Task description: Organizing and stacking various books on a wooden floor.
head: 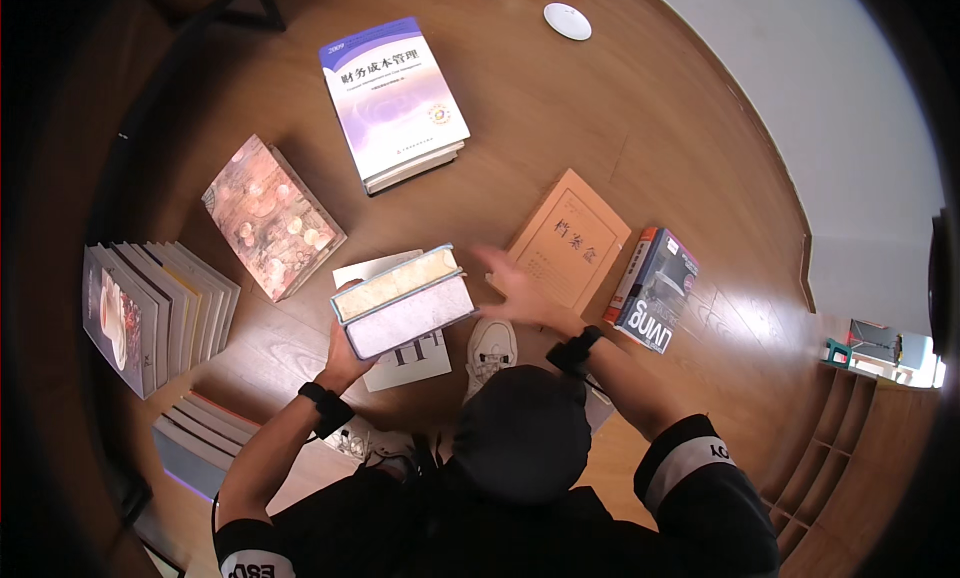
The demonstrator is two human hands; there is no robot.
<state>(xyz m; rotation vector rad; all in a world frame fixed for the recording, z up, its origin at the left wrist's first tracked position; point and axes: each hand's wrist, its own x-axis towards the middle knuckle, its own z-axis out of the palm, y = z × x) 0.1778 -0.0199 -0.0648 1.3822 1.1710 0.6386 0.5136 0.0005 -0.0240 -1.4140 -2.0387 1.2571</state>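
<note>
Two thick books (pixel 409 311), one against the other with their page edges facing up, are held by my left hand (pixel 351 349) at their left end. My right hand (pixel 517 289) is blurred, its fingers spread, just off the right end of these books. Beneath the pair, a white book or sheet with large dark lettering (pixel 409 371) lies on the wooden floor. Close to my right hand lies an orange-brown file box (pixel 570 240) with Chinese characters on its cover. Beside that box stand a dark book (pixel 664 289) and a red-and-black spined book (pixel 631 274).
A white-and-purple book (pixel 394 105) tops a stack ahead. A floral-covered book or box (pixel 274 218) lies left of it. Rows of books (pixel 161 315) and grey volumes (pixel 199 435) stand at the left. A white dish (pixel 568 22) lies far ahead; wooden shelving (pixel 825 435) is at right.
</note>
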